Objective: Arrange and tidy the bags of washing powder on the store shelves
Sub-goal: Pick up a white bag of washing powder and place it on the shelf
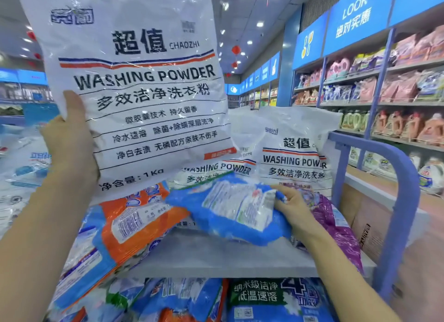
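Left hand (pixel 69 143) pinches white bag (pixel 144 81) at lower edge, thumb in front: floppy, slick, likely heavy. Right hand (pixel 294 205) seems curled round blue bag (pixel 228 208); I'd support underneath.

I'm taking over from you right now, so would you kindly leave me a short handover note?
Left hand grips a white washing powder bag, raised above the shelf.
Right hand holds a blue bag lying on that shelf.
An orange bag and a purple bag lie loose either side; two more white bags are propped behind.
Done: little.
Left: stand all bags in neat rows.
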The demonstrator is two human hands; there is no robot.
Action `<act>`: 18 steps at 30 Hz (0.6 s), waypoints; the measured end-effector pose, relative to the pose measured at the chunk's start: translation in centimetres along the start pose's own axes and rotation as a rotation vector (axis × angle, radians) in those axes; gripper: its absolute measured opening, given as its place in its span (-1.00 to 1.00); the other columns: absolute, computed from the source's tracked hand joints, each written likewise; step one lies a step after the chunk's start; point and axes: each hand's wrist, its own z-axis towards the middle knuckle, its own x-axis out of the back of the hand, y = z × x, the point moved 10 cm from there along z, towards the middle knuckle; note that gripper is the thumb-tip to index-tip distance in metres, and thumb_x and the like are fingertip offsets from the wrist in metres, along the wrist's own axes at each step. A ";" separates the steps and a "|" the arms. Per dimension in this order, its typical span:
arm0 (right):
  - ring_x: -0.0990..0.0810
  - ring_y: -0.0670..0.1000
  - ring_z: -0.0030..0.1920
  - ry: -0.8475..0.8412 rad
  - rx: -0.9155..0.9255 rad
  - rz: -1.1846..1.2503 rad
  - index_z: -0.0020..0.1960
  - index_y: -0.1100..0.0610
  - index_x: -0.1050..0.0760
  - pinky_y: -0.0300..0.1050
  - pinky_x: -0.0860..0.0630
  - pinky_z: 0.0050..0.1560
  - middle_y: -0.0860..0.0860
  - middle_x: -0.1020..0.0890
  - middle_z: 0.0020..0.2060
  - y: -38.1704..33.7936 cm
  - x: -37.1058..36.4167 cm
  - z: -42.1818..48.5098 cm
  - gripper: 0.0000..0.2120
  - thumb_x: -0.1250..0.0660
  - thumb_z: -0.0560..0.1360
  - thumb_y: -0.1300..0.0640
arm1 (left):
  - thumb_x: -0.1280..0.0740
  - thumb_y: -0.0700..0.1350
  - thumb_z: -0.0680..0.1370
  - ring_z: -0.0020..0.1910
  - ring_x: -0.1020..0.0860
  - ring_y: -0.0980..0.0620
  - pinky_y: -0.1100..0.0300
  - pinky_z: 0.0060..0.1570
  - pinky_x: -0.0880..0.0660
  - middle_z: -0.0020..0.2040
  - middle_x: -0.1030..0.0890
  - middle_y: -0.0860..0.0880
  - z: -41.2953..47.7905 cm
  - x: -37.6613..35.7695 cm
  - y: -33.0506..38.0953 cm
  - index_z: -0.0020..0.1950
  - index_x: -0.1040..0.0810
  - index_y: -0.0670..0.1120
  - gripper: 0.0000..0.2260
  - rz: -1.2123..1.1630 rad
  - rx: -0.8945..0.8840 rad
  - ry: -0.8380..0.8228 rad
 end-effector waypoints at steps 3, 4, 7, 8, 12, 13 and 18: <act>-0.60 -0.11 0.03 -0.295 -0.076 -0.339 0.04 0.09 -0.67 -0.16 -0.53 0.11 0.03 -0.68 0.01 4.5 -2.2 1.1 -0.72 -0.39 0.34 0.20 | -0.14 0.31 0.53 -0.68 -0.29 0.23 0.37 -0.63 -0.24 -0.42 -0.34 0.08 1.0 0.4 -0.6 -0.29 -0.30 0.02 -0.60 -0.040 0.009 0.011; -0.55 -0.14 0.11 -0.365 -0.015 -0.496 0.13 0.16 -0.62 -0.22 -0.48 0.17 0.03 -0.64 0.10 4.7 -2.8 1.5 -0.68 -0.39 0.38 0.26 | -0.15 0.31 0.53 -0.70 -0.27 0.22 0.35 -0.63 -0.23 -0.50 -0.36 0.07 1.1 0.3 -0.8 -0.29 -0.30 0.02 -0.60 -0.042 0.001 0.007; -0.47 -0.10 0.17 -0.481 0.284 -0.987 0.20 0.09 -0.56 -0.18 -0.47 0.12 -0.05 -0.60 0.15 3.1 -4.4 2.0 -0.61 -0.34 0.42 0.36 | -0.19 0.24 0.55 -0.71 -0.27 0.19 0.34 -0.65 -0.20 -0.61 -0.37 0.06 0.7 -0.5 -1.5 -0.30 -0.28 0.02 -0.63 -0.089 -0.032 -0.012; -0.51 -0.01 0.14 -0.475 0.441 -1.139 0.18 0.08 -0.57 -0.09 -0.53 0.05 -0.04 -0.62 0.12 2.2 -5.0 1.7 -0.59 -0.36 0.37 0.34 | -0.21 0.23 0.55 -0.71 -0.27 0.19 0.35 -0.66 -0.19 -0.57 -0.37 0.05 0.3 -0.9 -1.8 -0.31 -0.28 0.01 -0.63 -0.094 -0.029 -0.018; -0.64 0.06 0.01 -0.423 0.556 -1.520 0.23 0.04 -0.51 -0.05 -0.58 -0.02 0.03 -0.61 0.18 4.3 -4.6 -1.1 -0.27 -0.58 0.07 0.22 | -0.21 0.23 0.55 -0.68 -0.27 0.20 0.34 -0.63 -0.22 -0.45 -0.35 -0.02 -1.0 -2.7 -2.9 -0.34 -0.31 -0.03 -0.59 -0.054 -0.015 -0.059; -0.62 0.06 0.08 -0.395 0.469 -1.565 0.30 0.01 -0.45 -0.03 -0.55 0.05 0.06 -0.55 0.26 5.0 -4.0 -1.5 -0.20 -0.57 0.08 0.19 | -0.21 0.22 0.55 -0.66 -0.27 0.19 0.32 -0.62 -0.23 -0.43 -0.34 -0.03 -1.3 -3.2 -3.1 -0.34 -0.31 -0.02 -0.60 -0.062 -0.013 -0.071; -0.10 0.00 0.50 -0.270 0.120 -1.116 0.50 -0.12 -0.09 0.08 -0.03 0.49 0.02 -0.14 0.52 4.7 0.4 -2.5 -0.30 -0.23 0.39 -0.02 | -0.21 0.20 0.56 -0.60 -0.31 0.17 0.35 -0.64 -0.22 -0.41 -0.33 -0.02 -3.6 -5.7 -4.0 -0.34 -0.31 -0.02 -0.61 -0.107 0.025 -0.114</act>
